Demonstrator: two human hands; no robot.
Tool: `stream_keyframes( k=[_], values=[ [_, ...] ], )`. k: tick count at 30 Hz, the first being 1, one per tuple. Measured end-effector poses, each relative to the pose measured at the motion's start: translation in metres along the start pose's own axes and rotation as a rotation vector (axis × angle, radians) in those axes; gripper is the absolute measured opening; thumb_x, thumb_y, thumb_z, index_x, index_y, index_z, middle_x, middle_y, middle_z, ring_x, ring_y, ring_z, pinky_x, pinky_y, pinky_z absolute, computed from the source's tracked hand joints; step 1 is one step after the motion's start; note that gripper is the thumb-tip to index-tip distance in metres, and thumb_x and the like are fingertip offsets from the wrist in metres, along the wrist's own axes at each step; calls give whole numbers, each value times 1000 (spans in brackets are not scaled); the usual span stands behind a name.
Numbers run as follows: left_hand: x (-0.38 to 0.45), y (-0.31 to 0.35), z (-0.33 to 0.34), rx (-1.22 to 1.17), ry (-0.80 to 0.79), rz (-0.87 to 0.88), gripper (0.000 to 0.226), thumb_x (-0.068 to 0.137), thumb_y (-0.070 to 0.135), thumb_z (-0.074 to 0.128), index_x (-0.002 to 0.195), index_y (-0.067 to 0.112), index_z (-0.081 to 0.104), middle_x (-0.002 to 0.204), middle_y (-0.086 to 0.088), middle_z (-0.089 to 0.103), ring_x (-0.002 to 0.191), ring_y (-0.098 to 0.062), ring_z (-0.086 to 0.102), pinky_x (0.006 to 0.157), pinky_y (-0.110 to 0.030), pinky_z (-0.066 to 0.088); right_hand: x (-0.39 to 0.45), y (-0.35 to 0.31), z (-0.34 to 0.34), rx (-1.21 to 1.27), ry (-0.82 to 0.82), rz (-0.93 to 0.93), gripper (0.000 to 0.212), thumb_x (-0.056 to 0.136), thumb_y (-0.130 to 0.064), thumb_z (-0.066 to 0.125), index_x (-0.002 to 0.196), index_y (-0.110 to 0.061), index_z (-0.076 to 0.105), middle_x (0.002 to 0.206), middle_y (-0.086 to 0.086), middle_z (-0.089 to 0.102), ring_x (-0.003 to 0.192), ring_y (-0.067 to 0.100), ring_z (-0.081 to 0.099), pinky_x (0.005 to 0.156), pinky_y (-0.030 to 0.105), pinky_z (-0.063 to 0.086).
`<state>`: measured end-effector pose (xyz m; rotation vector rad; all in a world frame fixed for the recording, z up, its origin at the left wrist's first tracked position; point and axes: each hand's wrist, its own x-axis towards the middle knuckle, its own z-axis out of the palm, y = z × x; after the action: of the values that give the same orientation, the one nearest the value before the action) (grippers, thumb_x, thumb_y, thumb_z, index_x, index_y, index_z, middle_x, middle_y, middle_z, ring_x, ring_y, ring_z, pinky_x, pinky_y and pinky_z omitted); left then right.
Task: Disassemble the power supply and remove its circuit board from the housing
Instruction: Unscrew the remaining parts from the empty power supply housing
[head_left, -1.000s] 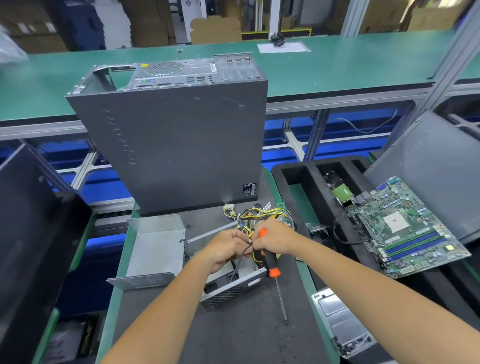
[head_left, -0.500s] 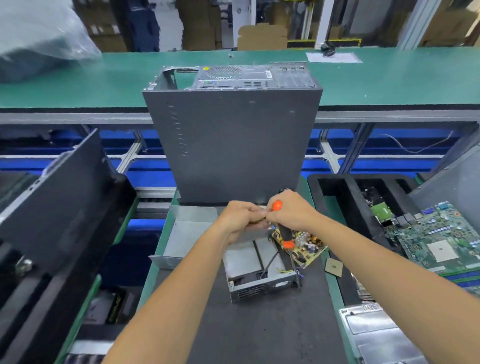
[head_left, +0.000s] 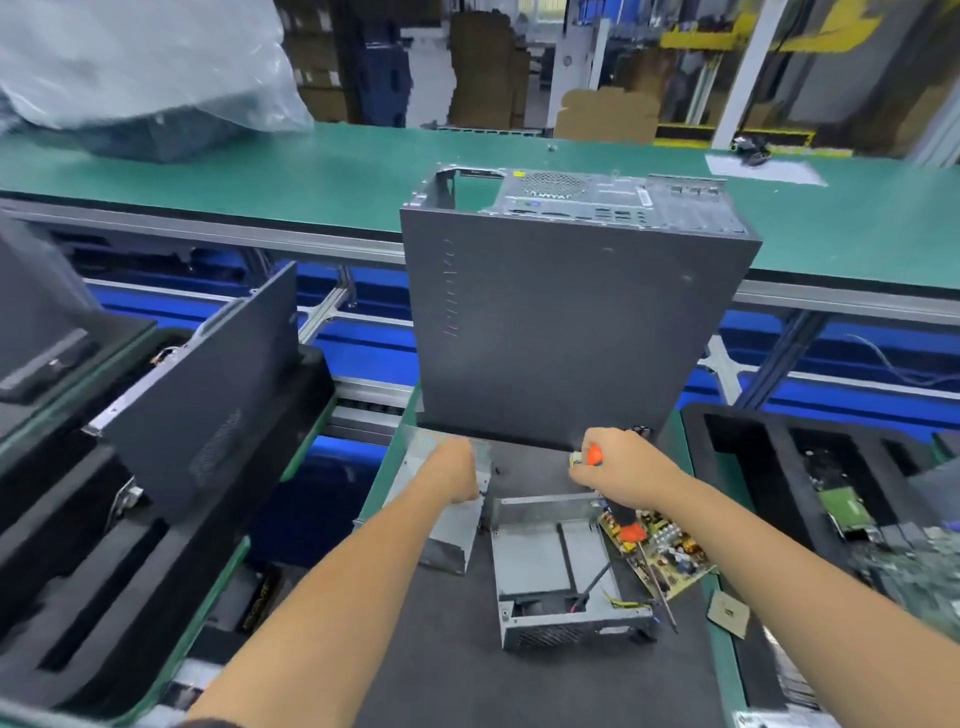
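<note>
on the dark grey mat (head_left: 457, 670) in front of the upright black computer case (head_left: 561, 332), the open metal housing (head_left: 558, 571) sits as a shallow grey tray with a perforated front wall; inside it lie only a black strip and a few loose wires, partly blurred. the circuit board (head_left: 670, 558) lies outside it, just beside its right wall, yellowish and crowded with small components, its upper end hidden under the right hand (head_left: 623, 467). that hand is curled around a screwdriver (head_left: 631, 530) with an orange and black handle, the thin shaft slanting down over the board. the left hand (head_left: 454, 470) reaches to the bent sheet-metal cover (head_left: 447, 519) left of the housing; its fingers are hidden, so its grip cannot be told. at right, a black foam tray (head_left: 737, 441) holds green boards, smeared and cut off by the edge.
</note>
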<state>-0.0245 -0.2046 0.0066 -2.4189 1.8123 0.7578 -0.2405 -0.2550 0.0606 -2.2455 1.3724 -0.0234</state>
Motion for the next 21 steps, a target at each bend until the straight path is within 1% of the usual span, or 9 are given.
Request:
stream_keyframes(
  k=[1,3,8,12,14,16,17,19,21],
  values=[
    [4,3,5,2,-12,12,12,86,12,57,86,4,66,82,-14,64,96,-30,65,78,-32,51,1,6,0,-3,3,9,20,85,-29,59,75,-14,49,69,0,58,62,15,51,57,31,37],
    [13,6,15,-47,-15,17,18,84,10,59,99,3,66,102,-16,66,98,-29,64,76,-29,48,1,19,-2,-6,9,30,22,84,-29,60,74,-13,48,68,1,58,60,15,51,56,31,36],
    [19,12,29,-25,-44,27,25,88,-1,49,110,-2,61,115,-17,62,105,-32,60,87,-34,50,-5,48,2,0,-54,115,30,84,-33,62,70,-13,44,69,7,56,61,20,47,56,33,34],
    [24,12,31,47,-20,71,25,88,-2,49,109,-1,62,112,-16,63,105,-32,60,89,-36,50,-11,60,10,21,-100,125,33,86,-30,60,66,-13,39,65,10,46,60,22,40,54,32,28],
    [28,10,31,74,-44,101,25,85,-5,50,103,1,66,102,-13,62,100,-29,61,88,-33,51,-12,61,11,23,-142,122,36,86,-27,58,61,-13,37,62,10,40,60,22,37,50,29,27],
    [31,6,32,75,-63,139,26,80,-8,50,90,6,70,94,-10,63,90,-28,62,81,-30,50,-13,60,13,-7,-171,109,42,86,-25,56,55,-13,32,55,7,31,57,23,32,50,29,25],
    [33,5,33,50,-60,156,26,80,-7,51,89,6,71,93,-11,66,89,-28,63,78,-29,48,-13,60,14,-31,-182,101,43,86,-24,56,53,-12,31,53,6,28,56,24,30,51,29,24],
    [35,3,34,16,-52,182,22,82,-3,54,91,3,73,95,-12,70,90,-29,64,73,-26,46,-14,60,17,-76,-216,87,43,86,-24,55,53,-12,29,53,6,27,57,24,29,53,32,24],
    [36,2,35,-39,-8,178,16,83,2,58,87,3,73,90,-11,70,83,-26,62,70,-27,47,-16,61,22,-106,-254,83,41,86,-26,55,56,-13,31,56,5,32,58,25,33,56,34,27]
  ],
)
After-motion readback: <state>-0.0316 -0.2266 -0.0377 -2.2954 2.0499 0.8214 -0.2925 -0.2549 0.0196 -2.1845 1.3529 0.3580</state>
